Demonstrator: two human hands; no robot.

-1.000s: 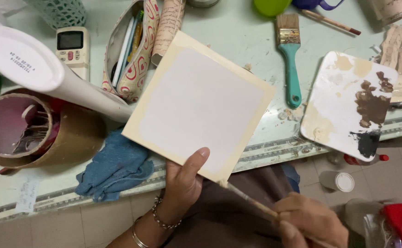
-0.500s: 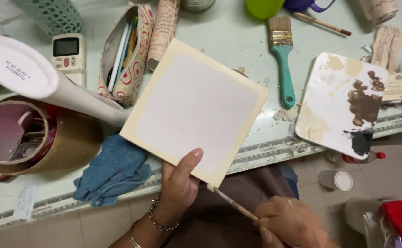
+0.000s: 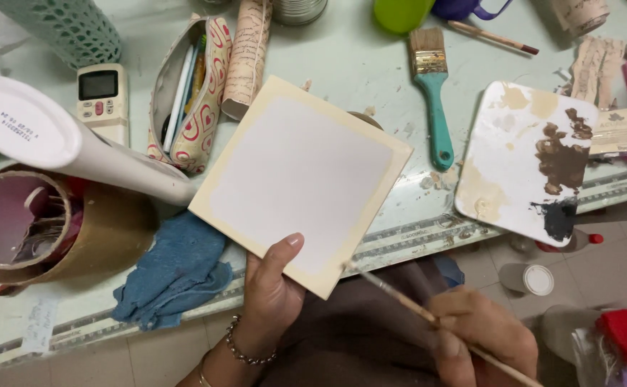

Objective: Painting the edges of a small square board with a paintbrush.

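My left hand (image 3: pixel 274 290) grips the near edge of a square board (image 3: pixel 302 179), white in the middle with a cream border, held tilted over the table edge. The thumb lies on the board's face. My right hand (image 3: pixel 482 337) holds a thin wooden paintbrush (image 3: pixel 399 297) low at the right. Its tip touches the board's near right edge. A white palette (image 3: pixel 525 161) smeared with brown, black and cream paint lies at the right on the table.
On the pale green table (image 3: pixel 349 64) lie a teal flat brush (image 3: pixel 431 93), a patterned pencil case (image 3: pixel 191 97), a remote control (image 3: pixel 102 97), a blue rag (image 3: pixel 173 269), a white tube (image 3: pixel 77 147) and a brown round container (image 3: pixel 37 229). Small bottles (image 3: pixel 528 276) stand on the floor.
The paintbrush tip has moved up to the board's near right edge. The board and my left hand have hardly shifted.
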